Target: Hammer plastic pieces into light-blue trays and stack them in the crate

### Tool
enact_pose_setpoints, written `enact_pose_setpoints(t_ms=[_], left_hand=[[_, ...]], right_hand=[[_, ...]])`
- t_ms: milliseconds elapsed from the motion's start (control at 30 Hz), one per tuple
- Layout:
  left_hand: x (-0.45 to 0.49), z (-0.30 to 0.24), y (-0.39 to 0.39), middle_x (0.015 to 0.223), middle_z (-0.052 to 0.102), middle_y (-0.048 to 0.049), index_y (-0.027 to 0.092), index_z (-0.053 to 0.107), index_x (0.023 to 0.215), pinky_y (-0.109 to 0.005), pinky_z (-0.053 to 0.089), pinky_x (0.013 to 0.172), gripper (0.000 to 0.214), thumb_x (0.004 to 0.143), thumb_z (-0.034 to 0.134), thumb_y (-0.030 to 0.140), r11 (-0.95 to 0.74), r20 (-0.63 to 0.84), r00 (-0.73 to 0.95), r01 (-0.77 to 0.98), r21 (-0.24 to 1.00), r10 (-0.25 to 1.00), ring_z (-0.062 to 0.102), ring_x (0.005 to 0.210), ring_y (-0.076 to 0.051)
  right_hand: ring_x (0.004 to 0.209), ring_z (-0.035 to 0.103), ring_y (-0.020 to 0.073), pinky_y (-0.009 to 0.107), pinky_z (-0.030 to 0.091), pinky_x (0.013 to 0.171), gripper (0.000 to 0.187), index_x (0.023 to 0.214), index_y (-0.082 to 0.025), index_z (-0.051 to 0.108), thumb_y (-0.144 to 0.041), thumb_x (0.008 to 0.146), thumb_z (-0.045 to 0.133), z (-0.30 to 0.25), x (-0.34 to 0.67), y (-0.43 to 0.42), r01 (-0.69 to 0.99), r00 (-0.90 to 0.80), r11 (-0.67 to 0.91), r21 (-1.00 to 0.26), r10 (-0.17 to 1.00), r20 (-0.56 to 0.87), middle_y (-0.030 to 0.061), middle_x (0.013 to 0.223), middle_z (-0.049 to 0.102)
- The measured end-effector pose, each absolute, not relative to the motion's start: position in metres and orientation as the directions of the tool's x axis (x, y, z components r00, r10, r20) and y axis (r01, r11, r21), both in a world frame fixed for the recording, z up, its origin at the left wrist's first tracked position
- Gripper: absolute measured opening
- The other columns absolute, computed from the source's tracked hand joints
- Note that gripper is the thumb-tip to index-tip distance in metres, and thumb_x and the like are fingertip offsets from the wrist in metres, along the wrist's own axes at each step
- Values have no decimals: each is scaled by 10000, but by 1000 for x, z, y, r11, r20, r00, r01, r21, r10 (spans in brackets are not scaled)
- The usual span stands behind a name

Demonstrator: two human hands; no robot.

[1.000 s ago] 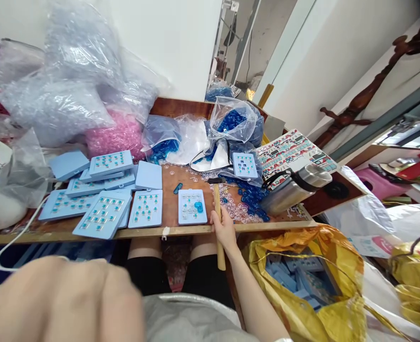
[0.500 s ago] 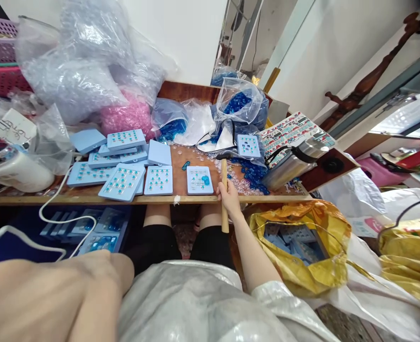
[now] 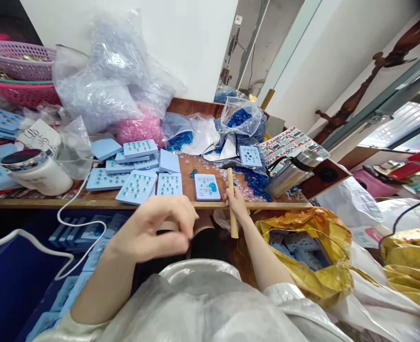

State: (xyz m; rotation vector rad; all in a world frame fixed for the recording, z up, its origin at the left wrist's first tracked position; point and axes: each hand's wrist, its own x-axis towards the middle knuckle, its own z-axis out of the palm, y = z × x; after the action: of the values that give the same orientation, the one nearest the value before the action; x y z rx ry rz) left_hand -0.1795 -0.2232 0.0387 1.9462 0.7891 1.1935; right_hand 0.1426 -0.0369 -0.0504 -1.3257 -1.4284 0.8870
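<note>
My right hand (image 3: 236, 202) is closed around the wooden handle of a hammer (image 3: 233, 218) at the bench edge, its dark head pointing away from me. Just left of it lies a light blue square plastic case (image 3: 207, 187) with a translucent blue piece (image 3: 212, 187) on its face. My left hand (image 3: 160, 228), a little blurred, is raised over my lap, fingers curled and thumb close to the fingertips; anything between them is hidden. A small teal piece (image 3: 193, 173) lies behind the case. Left of it are more cases (image 3: 137, 186) with teal dots, some stacked.
Loose clear rings and blue pieces (image 3: 256, 180) cover the bench's right part, beside a steel flask (image 3: 290, 175). Filled plastic bags (image 3: 99, 99) stand at the back. A white cable (image 3: 65, 213) hangs over the edge. A blue bin (image 3: 10, 285) and yellow sack (image 3: 302, 280) hold cases.
My left hand has come into view from the lower left, rising over my lap. The view has turned left. My right hand still grips the hammer.
</note>
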Motion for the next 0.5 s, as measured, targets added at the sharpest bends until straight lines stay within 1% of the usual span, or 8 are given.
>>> enact_pose_setpoints(t_ms=[67,133,267,400,500], left_hand=[[-142,78,-174,811,609,-46,172,588,809,-281,444,745,204,825,519,363,-476,367,388,237,847,846,561,790,-153],[-124,90,-153,819,609,-26,176,585,835,-255,441,734,177,828,513,338,-412,310,325,321,852,894,558,774,-135],[-121,60,-156,837,616,-13,184,586,881,-244,449,721,205,824,508,364,-260,191,205,397,880,960,562,768,-134],[-108,30,-159,850,621,-21,172,575,897,-259,464,733,227,810,521,375,-172,135,124,379,909,983,577,776,-141],[-92,22,-153,882,627,-34,165,565,916,-273,472,752,240,807,525,374,-133,97,118,360,923,988,592,809,-151]], right_hand=[[372,419,67,191,343,382,285,882,-177,486,-444,784,463,-49,141,-38,287,58,153,-946,983,176,-59,567,511],[374,412,66,193,342,387,276,888,-175,486,-433,796,456,-47,140,-39,288,52,159,-944,982,181,-57,577,512],[378,423,73,203,356,403,301,966,-171,499,-423,807,453,-45,139,-38,301,6,152,-941,987,162,-54,597,528],[389,442,80,207,373,418,286,930,-176,522,-424,802,459,-47,143,-36,308,-15,137,-941,990,139,-46,593,542],[396,452,81,204,379,425,272,925,-183,525,-415,810,445,-48,146,-37,294,-24,146,-945,989,146,-41,597,551]])
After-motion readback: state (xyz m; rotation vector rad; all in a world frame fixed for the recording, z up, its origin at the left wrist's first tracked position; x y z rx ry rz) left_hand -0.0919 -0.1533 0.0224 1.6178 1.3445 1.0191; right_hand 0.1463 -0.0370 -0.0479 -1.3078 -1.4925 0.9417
